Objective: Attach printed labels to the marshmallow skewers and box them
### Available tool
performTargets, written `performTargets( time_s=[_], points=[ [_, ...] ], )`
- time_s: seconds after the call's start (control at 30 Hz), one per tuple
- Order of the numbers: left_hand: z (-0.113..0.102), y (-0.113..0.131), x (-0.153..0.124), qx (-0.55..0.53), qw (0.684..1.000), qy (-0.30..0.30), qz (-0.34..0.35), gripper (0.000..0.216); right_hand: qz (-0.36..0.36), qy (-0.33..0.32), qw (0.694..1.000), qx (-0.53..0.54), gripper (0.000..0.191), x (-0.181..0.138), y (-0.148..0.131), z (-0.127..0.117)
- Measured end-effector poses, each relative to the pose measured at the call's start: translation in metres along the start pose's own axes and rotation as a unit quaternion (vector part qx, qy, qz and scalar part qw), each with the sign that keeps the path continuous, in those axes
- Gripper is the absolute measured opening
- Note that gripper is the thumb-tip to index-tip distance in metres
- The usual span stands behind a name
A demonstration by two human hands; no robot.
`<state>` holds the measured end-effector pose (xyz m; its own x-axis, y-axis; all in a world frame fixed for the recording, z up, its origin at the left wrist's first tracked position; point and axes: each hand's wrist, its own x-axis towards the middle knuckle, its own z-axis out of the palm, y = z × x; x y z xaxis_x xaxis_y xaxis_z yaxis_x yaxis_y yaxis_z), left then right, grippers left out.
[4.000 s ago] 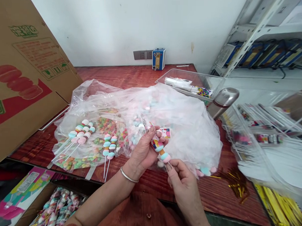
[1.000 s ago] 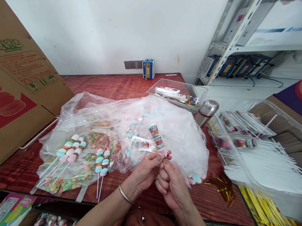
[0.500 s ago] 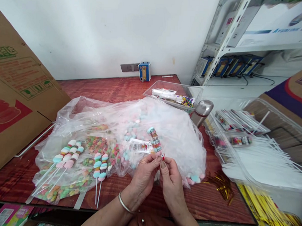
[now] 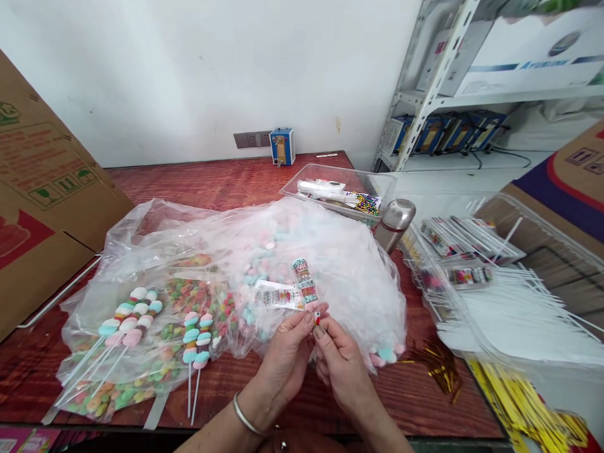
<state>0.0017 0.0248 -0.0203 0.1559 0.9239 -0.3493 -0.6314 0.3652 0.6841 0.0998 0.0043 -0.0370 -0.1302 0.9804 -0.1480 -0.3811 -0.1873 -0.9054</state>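
Observation:
Both my hands meet at the lower end of a candy skewer in a printed wrapper [image 4: 305, 281], which points up and away from me. My left hand [image 4: 287, 349] pinches the wrapper's base between thumb and fingers. Close beside it, my right hand [image 4: 344, 355] is closed on the gathered bottom end, where a bit of red shows. The stick is hidden by my fingers. A flat printed wrapper [image 4: 276, 295] lies just left, on the clear bag of pink and blue marshmallows [image 4: 350, 275]. Unwrapped marshmallow skewers [image 4: 132, 316] and two more skewers [image 4: 197, 342] lie further left.
A bag of coloured gummies [image 4: 171, 354] lies under the skewers. Behind are a plastic tub [image 4: 288, 189] and a steel flask [image 4: 395, 225]. At right stand a clear bin of white sticks [image 4: 518, 316] and gold twist ties [image 4: 438, 369]. A cardboard box [image 4: 38, 175] borders the left.
The view has shifted slightly. My hands stay together at the wrapper's base, with the fingers of my right hand slightly repositioned. The wrapped skewer stands a little more upright.

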Motion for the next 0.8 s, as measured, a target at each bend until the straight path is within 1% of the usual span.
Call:
performTargets(
  time_s=[0.07, 0.13, 0.17, 0.23, 0.3, 0.37, 0.4, 0.47, 0.53, 0.6, 0.63, 0.67, 0.7, 0.73, 0.77, 0.8],
  points=[
    [-0.001, 0.002, 0.001, -0.033, 0.997, -0.047, -0.047, 0.031, 0.058, -0.033, 0.992, 0.109, 0.031, -0.001, 0.000, 0.000],
    [-0.004, 0.004, 0.002, -0.039, 0.992, -0.091, -0.081, 0.029, 0.089, -0.055, 0.981, 0.166, 0.031, -0.004, 0.000, -0.001],
    [-0.005, 0.005, 0.002, -0.036, 0.990, -0.100, -0.088, 0.027, 0.101, -0.066, 0.974, 0.191, 0.029, -0.005, -0.001, -0.001],
    [-0.006, 0.006, 0.002, -0.028, 0.992, -0.090, -0.082, 0.021, 0.127, -0.088, 0.954, 0.257, 0.026, -0.008, -0.001, -0.003],
    [-0.006, 0.005, 0.002, -0.025, 0.996, -0.059, -0.066, 0.016, 0.135, -0.101, 0.940, 0.297, 0.025, -0.008, 0.000, -0.003],
    [-0.005, 0.004, 0.002, -0.019, 0.998, -0.034, -0.057, 0.016, 0.125, -0.106, 0.940, 0.299, 0.025, -0.008, 0.002, -0.003],
    [-0.004, 0.004, 0.002, -0.015, 0.998, -0.026, -0.056, 0.016, 0.115, -0.104, 0.945, 0.287, 0.026, -0.008, 0.003, -0.001],
    [-0.002, 0.003, 0.002, 0.001, 0.998, -0.014, -0.056, 0.017, 0.075, -0.094, 0.971, 0.207, 0.028, -0.008, 0.005, 0.002],
    [-0.002, 0.005, 0.002, 0.028, 0.999, -0.006, -0.046, 0.017, 0.028, -0.074, 0.993, 0.093, 0.033, -0.010, 0.004, 0.004],
    [-0.004, 0.008, 0.004, 0.072, 0.997, -0.002, -0.012, 0.018, -0.005, -0.038, 0.999, 0.007, 0.033, -0.017, 0.002, 0.000],
    [-0.005, 0.011, 0.005, 0.096, 0.995, -0.004, 0.014, 0.019, -0.022, -0.014, 0.999, -0.027, 0.031, -0.022, 0.000, -0.004],
    [-0.007, 0.014, 0.008, 0.118, 0.992, -0.006, 0.040, 0.019, -0.044, 0.017, 0.995, -0.085, 0.027, -0.028, -0.002, -0.011],
    [-0.009, 0.017, 0.010, 0.142, 0.988, -0.008, 0.060, 0.019, -0.068, 0.052, 0.981, -0.172, 0.025, -0.037, -0.004, -0.020],
    [-0.011, 0.020, 0.012, 0.164, 0.984, -0.011, 0.073, 0.020, -0.087, 0.092, 0.955, -0.270, 0.024, -0.047, -0.005, -0.031],
    [-0.013, 0.023, 0.013, 0.186, 0.979, -0.018, 0.078, 0.021, -0.099, 0.134, 0.914, -0.369, 0.024, -0.058, -0.005, -0.043],
    [-0.014, 0.025, 0.014, 0.204, 0.976, -0.029, 0.075, 0.022, -0.099, 0.177, 0.872, -0.446, 0.025, -0.069, -0.005, -0.057]
  ],
)
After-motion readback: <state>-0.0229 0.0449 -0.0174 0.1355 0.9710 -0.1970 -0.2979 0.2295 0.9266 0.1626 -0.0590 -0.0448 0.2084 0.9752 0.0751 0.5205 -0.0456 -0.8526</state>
